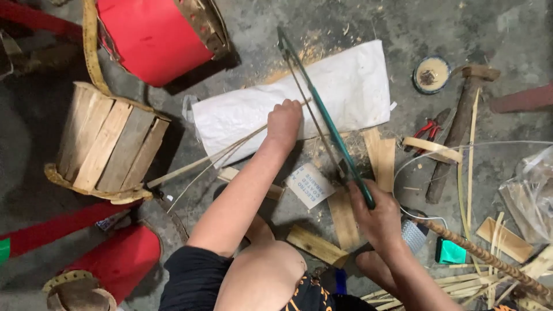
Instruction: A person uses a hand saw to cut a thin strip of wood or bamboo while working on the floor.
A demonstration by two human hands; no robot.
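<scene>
My left hand is closed around thin bamboo strips that run down-left toward a slatted wooden basket. My right hand grips the handle of a green-framed hacksaw, whose frame stretches up and left over a white woven sack. The saw blade passes just right of my left hand, close to the strips. Short wooden pieces lie on the concrete floor under the saw.
A red stool stands at top left, another red shape at lower left. To the right lie a hammer, red pliers, a round tin, bamboo slivers, a plastic bag and a green phone.
</scene>
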